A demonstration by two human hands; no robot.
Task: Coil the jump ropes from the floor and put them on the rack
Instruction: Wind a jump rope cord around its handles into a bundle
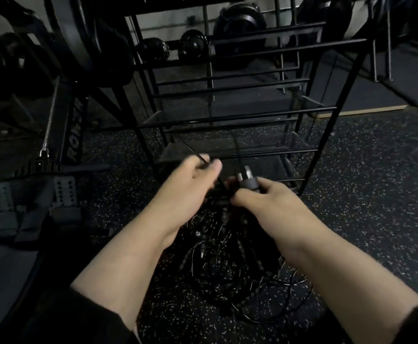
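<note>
Ropes (pixel 230 269) lie in one tangled black heap on the speckled floor (pixel 364 194), under both forearms and just in front of the rack (pixel 227 115), whose lower shelves look bare. The heap has no single axis; its loops cross every way. The risk, as I judge it, is that pulling one strand up drags neighbouring loops and tightens the snarl. The right hand (pixel 265 197) is curled round a handle (pixel 246 181) that points up and away toward the rack. The left hand (pixel 193 180) pinches a thin cord (pixel 193 152) running up-left from its fingers.
</note>
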